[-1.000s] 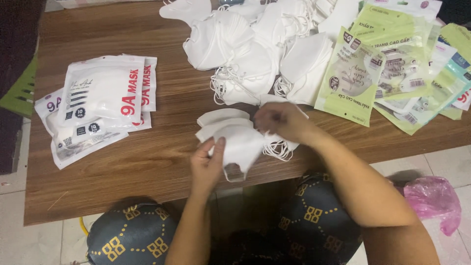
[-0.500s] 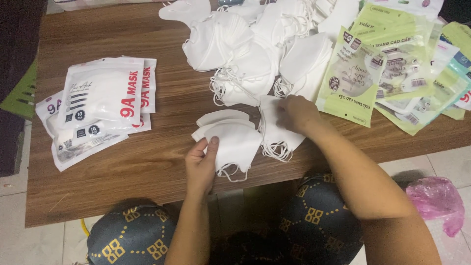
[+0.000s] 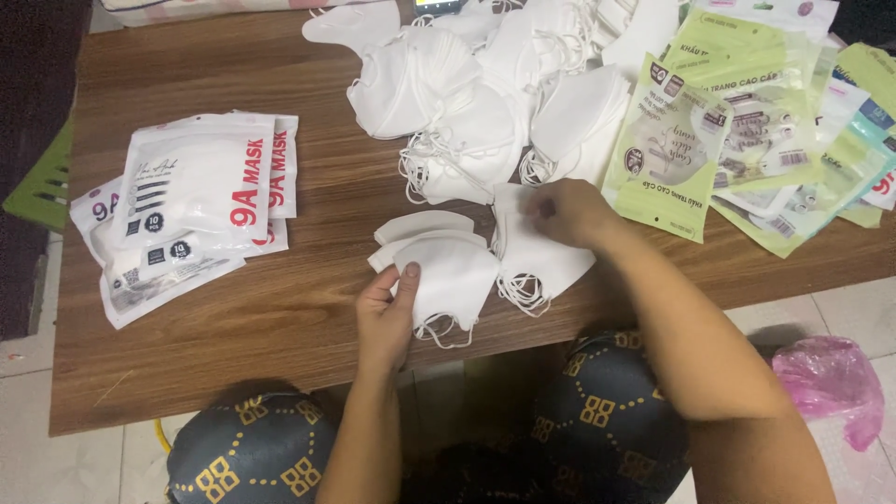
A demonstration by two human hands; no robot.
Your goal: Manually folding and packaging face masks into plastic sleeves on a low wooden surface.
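A folded white mask (image 3: 455, 277) lies near the table's front edge, topping a small stack (image 3: 420, 233) — the left hand (image 3: 387, 313) pinches its left side, thumb on top, fingers curled under. Just right of those fingers sits another bunch of masks (image 3: 537, 252), and the right hand (image 3: 569, 210) presses down on its upper corner, fingers closed on it. Beyond both hands spreads a loose heap of masks (image 3: 467, 103) — green pouches (image 3: 677, 149) to the right, white packets (image 3: 187, 196) well left, all on the wooden table (image 3: 280, 308).

A brown wooden table (image 3: 308, 308) carries loose white masks (image 3: 467, 121), white packets (image 3: 191, 201) and green pouches (image 3: 747, 121).
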